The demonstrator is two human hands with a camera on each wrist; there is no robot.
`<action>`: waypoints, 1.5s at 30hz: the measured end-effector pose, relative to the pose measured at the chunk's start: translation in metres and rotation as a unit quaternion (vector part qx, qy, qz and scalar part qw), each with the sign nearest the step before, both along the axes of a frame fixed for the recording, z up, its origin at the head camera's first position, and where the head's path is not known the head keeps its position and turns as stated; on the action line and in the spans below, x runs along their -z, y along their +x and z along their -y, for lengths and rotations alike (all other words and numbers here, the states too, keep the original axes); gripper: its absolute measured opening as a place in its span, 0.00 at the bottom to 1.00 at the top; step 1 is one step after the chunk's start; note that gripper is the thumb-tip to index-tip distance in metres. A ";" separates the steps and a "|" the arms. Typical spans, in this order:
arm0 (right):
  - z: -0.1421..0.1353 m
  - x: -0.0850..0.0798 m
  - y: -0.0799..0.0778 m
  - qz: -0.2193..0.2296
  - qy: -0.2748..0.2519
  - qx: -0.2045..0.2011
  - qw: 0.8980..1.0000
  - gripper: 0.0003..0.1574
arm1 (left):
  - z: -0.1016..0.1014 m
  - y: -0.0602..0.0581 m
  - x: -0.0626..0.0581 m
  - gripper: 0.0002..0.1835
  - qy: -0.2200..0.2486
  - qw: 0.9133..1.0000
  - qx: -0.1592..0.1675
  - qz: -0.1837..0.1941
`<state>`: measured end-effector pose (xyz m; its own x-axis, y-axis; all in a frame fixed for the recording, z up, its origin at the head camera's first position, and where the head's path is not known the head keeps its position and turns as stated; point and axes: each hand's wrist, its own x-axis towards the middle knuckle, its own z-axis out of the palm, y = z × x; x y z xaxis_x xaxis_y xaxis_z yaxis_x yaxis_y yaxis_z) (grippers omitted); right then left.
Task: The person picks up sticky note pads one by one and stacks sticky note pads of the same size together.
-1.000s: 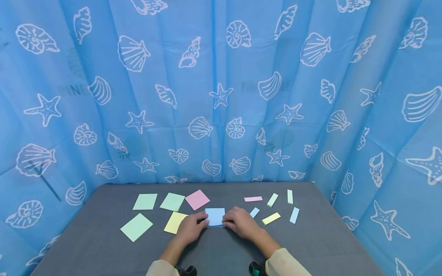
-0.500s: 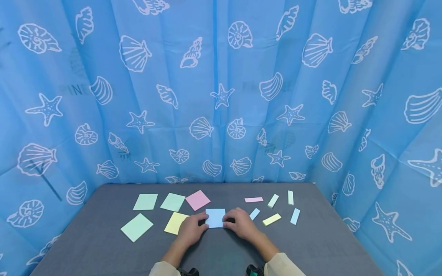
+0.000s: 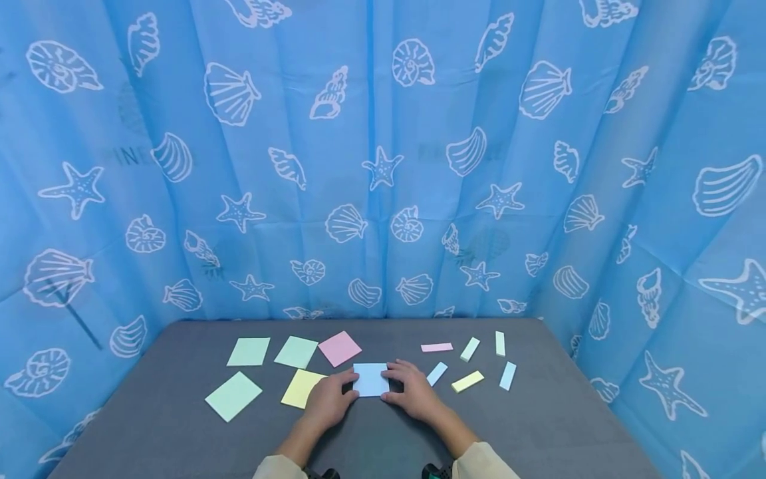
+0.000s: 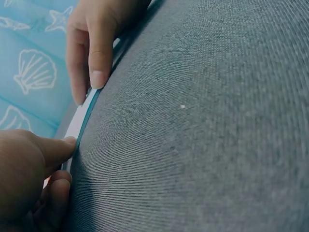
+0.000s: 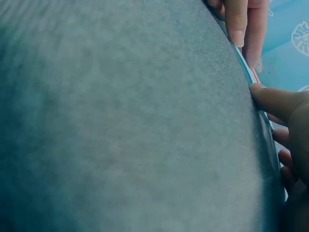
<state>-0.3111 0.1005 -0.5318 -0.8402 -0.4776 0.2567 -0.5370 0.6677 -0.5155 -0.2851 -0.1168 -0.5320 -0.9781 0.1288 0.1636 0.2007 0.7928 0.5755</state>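
Observation:
Light blue sticky notes lie flat at the middle of the grey table, between my two hands. My left hand holds their left side, thumb at the near corner and fingers towards the far one. On the right side my right hand holds them the same way, with fingers and thumb spread further apart. The left wrist view shows the pad's thin edge low over the cloth, with both hands at it. In the right wrist view the right thumb presses that edge; the fingers behind are partly hidden.
Square sticky notes lie on the left: green, pink and yellow, the yellow partly behind my left hand. Several narrow strips, including yellow, pink and blue, lie on the right. A blue shell-patterned curtain hangs behind.
The darker blue strip at the notes' near edge no longer shows, so they look squared up. My right thumb and fingers have spread along the right side.

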 end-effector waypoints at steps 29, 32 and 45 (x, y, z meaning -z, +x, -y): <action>0.005 -0.015 0.006 0.024 0.016 0.017 0.999 0.28 | 0.033 -0.036 -0.011 0.13 0.017 0.992 -0.042 -0.119; 0.007 -0.017 0.007 0.024 0.015 0.018 0.999 0.28 | 0.038 -0.042 -0.008 0.14 -0.021 0.991 -0.038 -0.130; 0.011 -0.016 0.010 0.044 0.015 0.051 0.998 0.27 | 0.049 -0.050 0.000 0.27 -0.115 0.989 -0.072 -0.061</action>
<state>-0.3011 0.0899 -0.5156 -0.9036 -0.3950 0.1659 -0.4187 0.7324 -0.5369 -0.3352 -0.1654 -0.5317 -0.9636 0.0377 0.2647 0.1339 0.9250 0.3556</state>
